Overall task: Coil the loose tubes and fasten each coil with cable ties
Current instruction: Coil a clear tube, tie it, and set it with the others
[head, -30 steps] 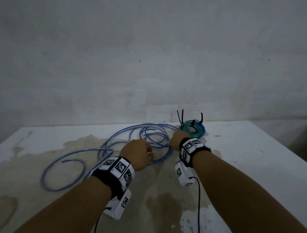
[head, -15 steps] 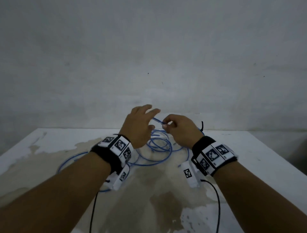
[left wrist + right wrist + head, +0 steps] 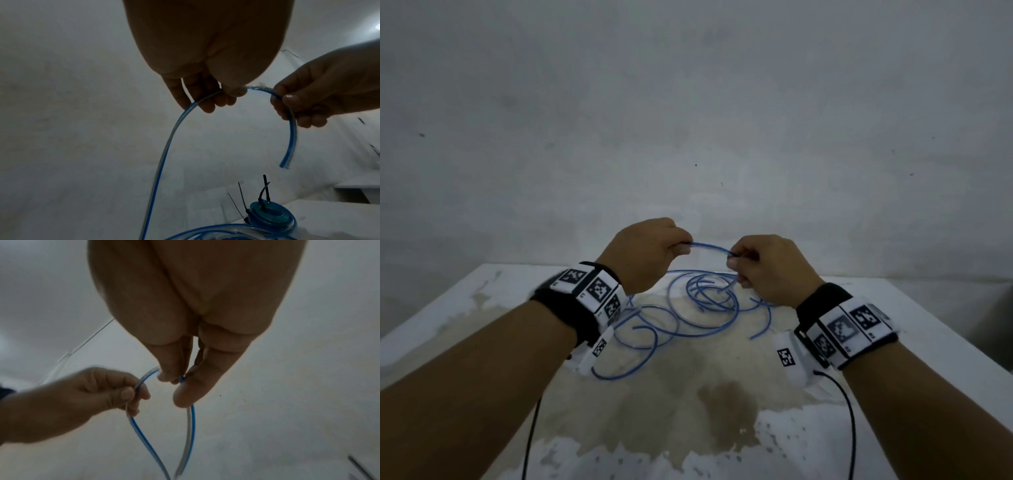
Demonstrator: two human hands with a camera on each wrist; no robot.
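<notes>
A loose blue tube (image 3: 688, 308) sprawls in loops on the white table (image 3: 893, 325). Both hands are raised above it and hold one short arched stretch of the tube (image 3: 709, 247) between them. My left hand (image 3: 650, 250) pinches the tube (image 3: 205, 99) with its fingers curled. My right hand (image 3: 763, 263) pinches the tube (image 3: 144, 379) near its free end, which hangs below the fingers (image 3: 284, 164). A finished blue-green coil (image 3: 271, 214) with black cable ties (image 3: 265, 191) sticking up lies on the table in the left wrist view; my hands hide it in the head view.
A grey wall (image 3: 688, 120) rises right behind the table. A large brownish stain (image 3: 688, 394) covers the table's near middle. Black cords (image 3: 852, 428) hang from the wrist cameras. The table's right edge (image 3: 969, 342) drops off beside my right forearm.
Both hands have risen from the table and taken hold of the tube. The left hand, open half a second ago, now pinches it, and the hands have drawn slightly apart.
</notes>
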